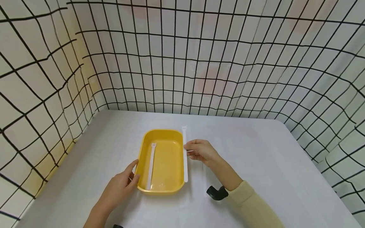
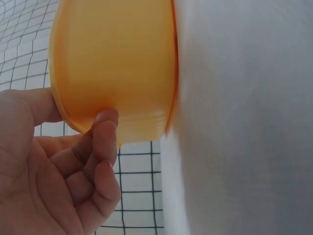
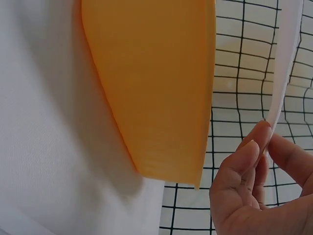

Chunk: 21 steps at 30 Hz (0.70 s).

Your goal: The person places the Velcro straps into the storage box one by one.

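Note:
A shallow yellow tray (image 1: 168,158) with rounded corners rests on the white table. Inside it a flat white strap (image 1: 151,166) with a wider slotted end lies lengthwise, left of the middle. My left hand (image 1: 119,186) grips the tray's left rim, and the left wrist view has the thumb and fingers (image 2: 105,142) on either side of the tray wall (image 2: 117,63). Just off the right rim, my right hand (image 1: 203,152) pinches a second white strap (image 1: 185,164) between thumb and fingertips. In the right wrist view this strap (image 3: 287,54) rises slightly bent, apart from the tray.
On the table (image 1: 256,152), right of the tray, a faint pale strip (image 1: 204,177) lies partly behind my right forearm. A black curved piece (image 1: 217,193) sits at my right wrist. White walls with a black grid (image 1: 171,66) surround the table's back and sides.

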Tool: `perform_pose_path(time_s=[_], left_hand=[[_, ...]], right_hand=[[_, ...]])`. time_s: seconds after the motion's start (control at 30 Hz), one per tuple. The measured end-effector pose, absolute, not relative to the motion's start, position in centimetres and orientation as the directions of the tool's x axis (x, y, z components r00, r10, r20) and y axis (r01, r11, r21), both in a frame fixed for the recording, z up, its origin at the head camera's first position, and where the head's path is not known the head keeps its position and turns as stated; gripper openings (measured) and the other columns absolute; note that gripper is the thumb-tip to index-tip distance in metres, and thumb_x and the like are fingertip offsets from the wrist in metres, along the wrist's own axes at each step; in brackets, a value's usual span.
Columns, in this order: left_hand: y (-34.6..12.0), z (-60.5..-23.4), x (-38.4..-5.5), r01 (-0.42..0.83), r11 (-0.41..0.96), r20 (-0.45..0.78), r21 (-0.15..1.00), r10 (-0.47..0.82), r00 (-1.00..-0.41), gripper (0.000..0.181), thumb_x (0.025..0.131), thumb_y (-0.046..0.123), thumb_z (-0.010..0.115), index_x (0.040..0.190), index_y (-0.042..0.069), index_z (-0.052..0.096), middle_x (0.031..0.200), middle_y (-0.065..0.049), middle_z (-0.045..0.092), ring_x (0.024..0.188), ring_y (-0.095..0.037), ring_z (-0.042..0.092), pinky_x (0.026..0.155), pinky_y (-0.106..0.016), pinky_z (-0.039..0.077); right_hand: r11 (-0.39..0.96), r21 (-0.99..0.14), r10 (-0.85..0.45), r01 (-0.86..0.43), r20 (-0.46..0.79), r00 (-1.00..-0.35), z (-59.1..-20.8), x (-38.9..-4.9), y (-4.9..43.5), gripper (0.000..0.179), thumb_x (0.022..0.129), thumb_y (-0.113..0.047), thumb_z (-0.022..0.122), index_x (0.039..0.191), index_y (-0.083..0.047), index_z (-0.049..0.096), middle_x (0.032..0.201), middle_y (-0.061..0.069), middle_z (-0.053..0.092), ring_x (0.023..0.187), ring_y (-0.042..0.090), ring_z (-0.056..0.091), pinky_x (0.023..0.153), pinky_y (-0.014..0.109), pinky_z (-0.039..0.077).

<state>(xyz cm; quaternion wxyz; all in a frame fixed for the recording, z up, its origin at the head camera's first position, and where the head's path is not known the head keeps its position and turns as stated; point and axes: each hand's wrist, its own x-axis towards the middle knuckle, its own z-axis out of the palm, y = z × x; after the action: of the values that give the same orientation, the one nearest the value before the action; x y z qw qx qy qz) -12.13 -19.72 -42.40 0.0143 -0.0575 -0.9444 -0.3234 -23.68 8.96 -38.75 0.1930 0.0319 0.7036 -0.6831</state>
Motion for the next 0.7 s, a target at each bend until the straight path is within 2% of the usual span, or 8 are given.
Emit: perform_pose_path(time_s=[0.7], left_hand=[[-19.7, -42.4, -12.2, 0.116, 0.789, 0.073, 0.603, 0.090, -0.993, 0.050, 0.096, 0.019, 0.060, 0.142, 0.005, 0.046, 0.077, 0.004, 0.056, 0.060, -0.010, 0.046, 0.058, -0.027, 0.041]], right_hand=[[0.075, -0.943, -0.254, 0.325, -0.333, -0.908, -38.9, -23.9, 6.1, 0.018, 0.087, -0.007, 0.072, 0.099, 0.004, 0.063, 0.081, 0.008, 0.066, 0.065, 0.016, 0.065, 0.060, 0.022, 0.052]])
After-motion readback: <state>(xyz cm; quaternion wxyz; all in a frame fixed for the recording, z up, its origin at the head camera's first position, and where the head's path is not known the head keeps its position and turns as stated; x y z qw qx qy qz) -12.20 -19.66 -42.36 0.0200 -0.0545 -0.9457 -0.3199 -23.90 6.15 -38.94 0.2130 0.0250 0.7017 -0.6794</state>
